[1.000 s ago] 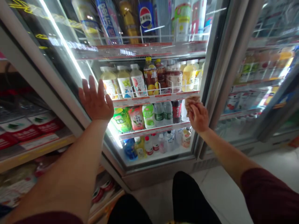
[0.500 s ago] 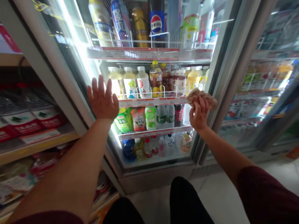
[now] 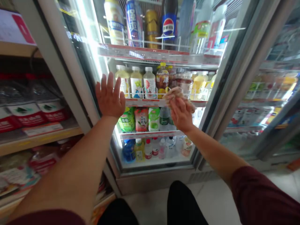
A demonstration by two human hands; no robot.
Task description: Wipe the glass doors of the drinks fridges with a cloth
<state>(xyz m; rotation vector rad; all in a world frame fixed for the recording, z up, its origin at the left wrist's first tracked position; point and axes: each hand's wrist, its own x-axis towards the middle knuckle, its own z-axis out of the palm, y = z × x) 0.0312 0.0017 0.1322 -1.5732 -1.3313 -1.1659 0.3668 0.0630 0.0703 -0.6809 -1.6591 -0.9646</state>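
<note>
A glass fridge door (image 3: 150,120) stands before me, with lit shelves of bottled drinks behind it. My left hand (image 3: 110,97) lies flat against the left side of the door, fingers spread, holding nothing. Over the middle of the glass, my right hand (image 3: 181,112) presses a crumpled, light brownish cloth (image 3: 178,93). Its fingers lie over the cloth, which partly hides the shelf edge and some bottles. Behind the glass near the left hand are pale bottles with white caps (image 3: 136,82); a cola bottle (image 3: 169,26) is on the upper shelf.
To the left, an open shelf (image 3: 42,139) holds shrink-wrapped bottles with red and white labels (image 3: 25,117). A metal door frame (image 3: 231,84) runs along the right, with another glass-fronted fridge (image 3: 262,93) beyond it. Pale tiled floor (image 3: 215,193) lies below.
My right hand has slid the cloth leftward across the glass, from near the right frame towards the middle. The left hand stays flat on the door. The view has shifted slightly.
</note>
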